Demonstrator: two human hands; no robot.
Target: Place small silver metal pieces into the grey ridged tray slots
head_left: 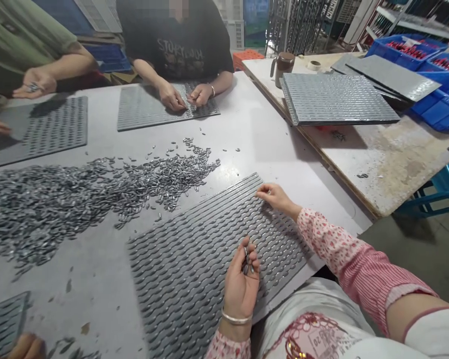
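In front of me a grey board (194, 259) lies at a slant on the table, its face covered in rows of oval recesses, many with shiny small oval pieces in them. My left hand (241, 289) is palm up over the board's near part, fingers curled around several small grey oval pieces (246, 267). Near the board's far right end, my right hand (276, 197) is closed in a pinch just above the rows. Whatever sits between its fingertips is too small to make out.
A long heap of loose grey oval pieces (97, 194) spreads left of the board. Across the white table (243, 124), two people work at similar boards (149, 107); another hand (26, 346) shows at lower left. On the right, a side table (392, 149) holds stacked boards (333, 99) and blue crates (439, 92).
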